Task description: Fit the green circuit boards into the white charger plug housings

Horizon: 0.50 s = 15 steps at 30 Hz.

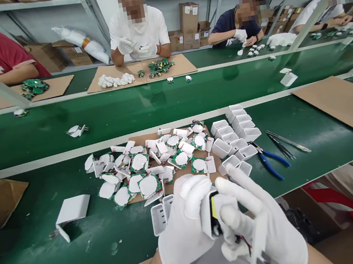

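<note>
Both my hands wear white gloves and meet at the front edge of the bench. My left hand (186, 233) is closed around a small white plastic housing (206, 216), with a black and yellow component (213, 208) showing in its opening. My right hand (275, 228) has its fingers bent against the component and housing. Against its palm it holds a white plug plate (259, 239) with metal prongs, and thin wires run beside it. Just beyond my left hand lie white housings (158, 219). Fingers hide much of the held parts.
A pile of green circuit boards with white discs (139, 162) lies on cardboard ahead. Right of it stand several white housings (237, 144), blue-handled pliers (270, 161) and tweezers (288, 141). A white plug case (73, 208) lies left. Beyond runs a green conveyor (119, 112); co-workers sit opposite.
</note>
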Motion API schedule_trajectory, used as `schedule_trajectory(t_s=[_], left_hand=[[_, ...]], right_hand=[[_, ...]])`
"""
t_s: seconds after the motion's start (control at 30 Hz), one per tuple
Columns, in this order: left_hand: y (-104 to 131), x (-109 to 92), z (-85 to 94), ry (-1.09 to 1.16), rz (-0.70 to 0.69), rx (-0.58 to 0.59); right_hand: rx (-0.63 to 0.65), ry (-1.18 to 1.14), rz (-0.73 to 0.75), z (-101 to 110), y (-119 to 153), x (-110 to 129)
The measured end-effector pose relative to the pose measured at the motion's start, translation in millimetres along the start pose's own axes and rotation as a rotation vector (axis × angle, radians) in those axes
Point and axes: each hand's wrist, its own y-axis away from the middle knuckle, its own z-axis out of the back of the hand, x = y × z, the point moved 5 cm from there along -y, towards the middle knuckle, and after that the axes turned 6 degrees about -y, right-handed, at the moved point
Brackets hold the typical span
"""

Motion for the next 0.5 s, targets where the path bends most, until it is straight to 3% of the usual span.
schedule_trajectory(t_s=[0.1, 0.2, 0.37, 0.5], left_hand=[[2, 5, -0.3, 0.057, -0.007, -0.002], [6, 8, -1.8, 0.077, -0.034, 0.002], [12, 7, -2.2, -0.020, -0.092, -0.017], [16, 9, -4.1, 0.026, -0.084, -0.002]], right_hand=[[0.120, -0.285, -0.005, -1, -13, -5], [0.048, -0.495, -0.017, -2, -21, -10], [0.144, -0.855, -0.280, -34, -26, -17], [0.031, -0.975, -0.363, -48, -26, -26]])
